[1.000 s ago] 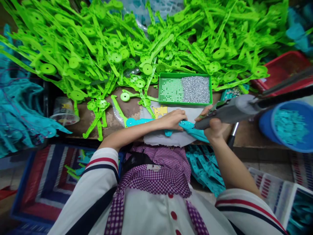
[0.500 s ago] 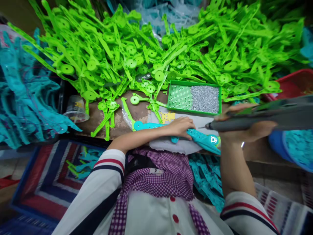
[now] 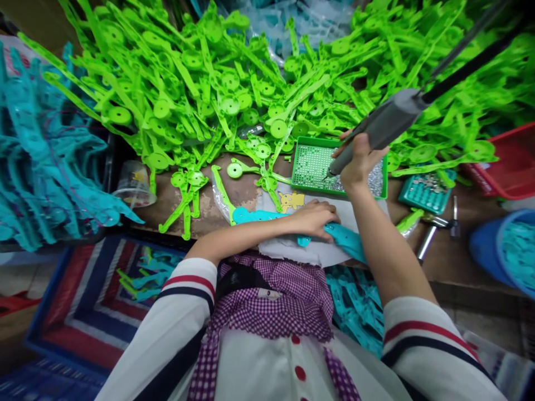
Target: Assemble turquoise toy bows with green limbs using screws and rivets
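My left hand (image 3: 315,219) presses down on a long turquoise plastic part (image 3: 259,216), its fingers wrapped over the middle. The part lies on a pale cloth (image 3: 288,248) at the bench's front edge, its right end partly behind my right forearm. In my right hand (image 3: 359,164) is a grey electric screwdriver (image 3: 382,131), tilted with its bit down at the green tray (image 3: 320,186). The bit tip is over the perforated plate (image 3: 313,161) in the tray's left half. Small silver screws (image 3: 377,178) fill the right side, partly hidden by my hand.
Bright green plastic parts (image 3: 188,83) heap across the back. Turquoise parts (image 3: 50,150) stack at left beside a clear plastic cup (image 3: 134,184). To the right are a turquoise box of small metal pieces (image 3: 426,192), a hammer (image 3: 428,239), a red bin (image 3: 514,161) and a blue bucket (image 3: 485,245).
My right hand has moved the electric screwdriver left and up, from beside the turquoise part's right end to the screw tray. My left hand stays on the part.
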